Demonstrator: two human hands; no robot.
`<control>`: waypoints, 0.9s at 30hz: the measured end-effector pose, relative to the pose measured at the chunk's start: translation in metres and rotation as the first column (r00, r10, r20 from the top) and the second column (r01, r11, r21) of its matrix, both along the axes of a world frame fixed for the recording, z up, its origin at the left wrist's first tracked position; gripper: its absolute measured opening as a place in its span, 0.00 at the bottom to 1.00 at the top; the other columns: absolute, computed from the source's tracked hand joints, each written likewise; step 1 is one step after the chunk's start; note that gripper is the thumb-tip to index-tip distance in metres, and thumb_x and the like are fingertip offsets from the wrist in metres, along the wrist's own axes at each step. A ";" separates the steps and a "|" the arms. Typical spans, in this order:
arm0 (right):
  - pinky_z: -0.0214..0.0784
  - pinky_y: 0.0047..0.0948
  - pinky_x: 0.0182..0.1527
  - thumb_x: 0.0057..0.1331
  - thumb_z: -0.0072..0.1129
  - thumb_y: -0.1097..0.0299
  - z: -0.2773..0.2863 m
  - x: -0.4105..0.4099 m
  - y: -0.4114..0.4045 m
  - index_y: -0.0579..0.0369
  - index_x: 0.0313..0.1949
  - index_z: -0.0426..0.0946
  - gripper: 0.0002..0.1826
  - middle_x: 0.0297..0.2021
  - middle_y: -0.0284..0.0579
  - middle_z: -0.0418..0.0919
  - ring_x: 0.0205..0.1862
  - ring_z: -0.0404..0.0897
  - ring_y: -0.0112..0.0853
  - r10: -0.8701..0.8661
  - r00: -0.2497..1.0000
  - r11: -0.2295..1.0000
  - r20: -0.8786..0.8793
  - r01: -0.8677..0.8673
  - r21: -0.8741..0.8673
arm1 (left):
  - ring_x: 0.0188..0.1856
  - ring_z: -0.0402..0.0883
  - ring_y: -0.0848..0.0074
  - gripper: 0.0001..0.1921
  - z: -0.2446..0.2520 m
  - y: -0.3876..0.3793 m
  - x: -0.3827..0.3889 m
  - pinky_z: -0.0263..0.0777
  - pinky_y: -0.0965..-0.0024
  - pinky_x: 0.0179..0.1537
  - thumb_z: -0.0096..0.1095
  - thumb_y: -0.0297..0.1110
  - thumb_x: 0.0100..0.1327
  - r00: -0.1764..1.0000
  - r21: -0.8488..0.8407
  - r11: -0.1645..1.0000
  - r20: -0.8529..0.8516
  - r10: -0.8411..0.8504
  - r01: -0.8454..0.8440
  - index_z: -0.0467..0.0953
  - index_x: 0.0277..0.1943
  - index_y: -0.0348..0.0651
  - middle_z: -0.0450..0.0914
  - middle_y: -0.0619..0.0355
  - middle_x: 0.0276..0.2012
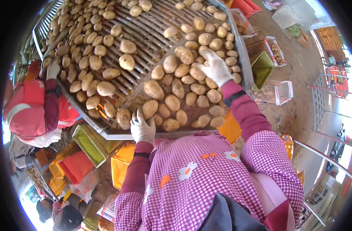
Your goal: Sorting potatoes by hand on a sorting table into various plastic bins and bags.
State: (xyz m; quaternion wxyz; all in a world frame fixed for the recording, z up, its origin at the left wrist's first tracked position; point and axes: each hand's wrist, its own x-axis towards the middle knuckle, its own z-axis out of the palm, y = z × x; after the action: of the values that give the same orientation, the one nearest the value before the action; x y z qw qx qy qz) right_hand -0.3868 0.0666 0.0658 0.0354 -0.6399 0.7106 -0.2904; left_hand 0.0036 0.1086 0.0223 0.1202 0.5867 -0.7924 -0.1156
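Potatoes (172, 102) of mixed sizes lie on the flat near end of a metal sorting table (248, 66). Farther off and to the left, more potatoes (95, 62) rest on its bars (147, 26). My left hand (142, 127), in a white glove, is at the near edge with fingers spread, between a large potato (124, 118) and another one (149, 108); it holds none that I can see. My right hand (215, 66), gloved in white too, reaches over the potatoes on the right side, fingers touching some; whether it grips one is unclear.
A co-worker (34, 109) in red stands at the table's left side, gloved hands at its edge. Green (91, 144), red (76, 167) and orange (122, 161) containers stand below on the left. At the right are a green container (261, 69) and boxes (275, 52) with potatoes.
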 end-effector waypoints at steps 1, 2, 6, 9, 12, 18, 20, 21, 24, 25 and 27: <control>0.69 0.41 0.62 0.63 0.67 0.51 -0.002 0.026 -0.012 0.59 0.62 0.72 0.34 0.57 0.58 0.77 0.57 0.78 0.48 0.038 0.999 0.995 -0.022 -0.036 0.089 | 0.59 0.73 0.43 0.39 0.000 0.000 0.001 0.71 0.46 0.59 0.68 0.43 0.58 1.000 0.014 1.000 0.001 0.010 -0.010 0.61 0.71 0.46 0.71 0.39 0.62; 0.67 0.42 0.65 0.64 0.65 0.48 -0.003 0.051 -0.022 0.58 0.64 0.70 0.36 0.60 0.58 0.76 0.58 0.78 0.47 0.030 0.998 0.969 -0.052 -0.017 0.246 | 0.60 0.73 0.43 0.39 0.000 0.001 0.003 0.70 0.46 0.60 0.68 0.43 0.58 1.000 0.052 0.998 0.010 0.026 -0.026 0.61 0.72 0.46 0.70 0.39 0.63; 0.50 0.51 0.74 0.64 0.57 0.37 -0.009 0.163 -0.015 0.56 0.73 0.58 0.48 0.72 0.53 0.62 0.73 0.62 0.44 0.256 0.955 0.912 -0.149 -0.188 0.364 | 0.63 0.71 0.44 0.39 -0.001 0.000 0.007 0.69 0.46 0.61 0.67 0.44 0.58 0.999 0.078 0.996 -0.011 0.043 -0.042 0.62 0.71 0.46 0.70 0.40 0.65; 0.48 0.50 0.74 0.61 0.61 0.37 -0.008 0.205 0.037 0.55 0.72 0.61 0.48 0.74 0.52 0.59 0.76 0.56 0.42 0.448 0.878 0.863 -0.170 -0.374 0.341 | 0.65 0.70 0.45 0.38 -0.002 -0.002 0.008 0.68 0.45 0.62 0.66 0.44 0.58 1.000 0.061 0.998 -0.026 0.007 -0.005 0.63 0.70 0.43 0.69 0.41 0.66; 0.50 0.49 0.74 0.59 0.67 0.45 -0.002 0.195 0.078 0.53 0.68 0.68 0.42 0.68 0.51 0.68 0.73 0.63 0.43 0.467 0.877 0.825 0.109 -0.477 0.304 | 0.65 0.71 0.46 0.37 -0.001 -0.003 0.008 0.68 0.45 0.62 0.66 0.44 0.59 0.999 0.044 0.999 -0.039 -0.028 0.030 0.64 0.69 0.41 0.69 0.42 0.66; 0.74 0.43 0.56 0.65 0.64 0.65 0.007 0.099 0.175 0.60 0.55 0.76 0.21 0.50 0.54 0.82 0.51 0.81 0.49 -0.527 0.819 0.844 0.227 0.473 0.252 | 0.65 0.72 0.50 0.36 0.003 -0.001 0.010 0.69 0.46 0.59 0.67 0.41 0.59 0.998 0.004 0.998 -0.020 -0.059 0.059 0.64 0.69 0.44 0.70 0.45 0.65; 0.73 0.44 0.56 0.64 0.65 0.63 0.003 0.081 0.208 0.61 0.55 0.76 0.22 0.49 0.57 0.81 0.52 0.80 0.51 -0.618 0.766 0.780 0.174 0.571 0.257 | 0.64 0.72 0.51 0.36 0.001 0.000 0.011 0.69 0.46 0.60 0.68 0.40 0.58 0.998 0.005 0.999 -0.028 -0.052 0.053 0.64 0.70 0.46 0.71 0.45 0.65; 0.73 0.44 0.57 0.63 0.65 0.61 -0.002 0.079 0.219 0.61 0.54 0.76 0.23 0.49 0.60 0.80 0.52 0.79 0.54 -0.706 0.695 0.706 0.136 0.671 0.227 | 0.64 0.72 0.51 0.37 0.001 0.000 0.011 0.68 0.46 0.60 0.68 0.40 0.58 0.998 -0.013 0.998 -0.023 -0.062 0.061 0.64 0.70 0.46 0.71 0.46 0.65; 0.72 0.46 0.58 0.62 0.66 0.56 -0.021 0.091 0.236 0.62 0.55 0.75 0.28 0.52 0.66 0.77 0.55 0.77 0.57 -0.744 0.669 0.577 0.000 0.642 0.505 | 0.65 0.72 0.52 0.37 -0.002 -0.002 0.010 0.67 0.46 0.61 0.68 0.37 0.56 0.998 -0.049 0.997 -0.021 -0.063 0.062 0.64 0.70 0.48 0.72 0.47 0.64; 0.71 0.47 0.59 0.61 0.66 0.54 -0.028 0.096 0.236 0.62 0.56 0.75 0.29 0.53 0.68 0.76 0.56 0.76 0.58 -0.702 0.712 0.609 0.027 0.580 0.541 | 0.65 0.72 0.52 0.37 -0.003 -0.003 0.009 0.67 0.46 0.61 0.68 0.37 0.55 0.996 -0.054 0.995 -0.024 -0.083 0.082 0.64 0.70 0.48 0.72 0.47 0.65; 0.69 0.48 0.60 0.62 0.65 0.57 -0.041 0.101 0.230 0.63 0.58 0.73 0.29 0.56 0.70 0.74 0.58 0.75 0.60 -0.689 0.724 0.565 0.025 0.516 0.644 | 0.64 0.72 0.52 0.39 -0.003 -0.008 0.005 0.66 0.45 0.62 0.69 0.35 0.54 0.994 -0.009 0.994 0.020 -0.109 0.109 0.63 0.70 0.48 0.71 0.46 0.65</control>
State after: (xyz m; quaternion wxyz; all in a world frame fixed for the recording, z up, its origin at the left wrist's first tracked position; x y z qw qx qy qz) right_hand -0.2857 0.2970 0.0251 0.2297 -0.2628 0.9279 -0.1313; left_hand 0.0088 0.1005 0.0195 0.1092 0.5430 -0.8250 -0.1122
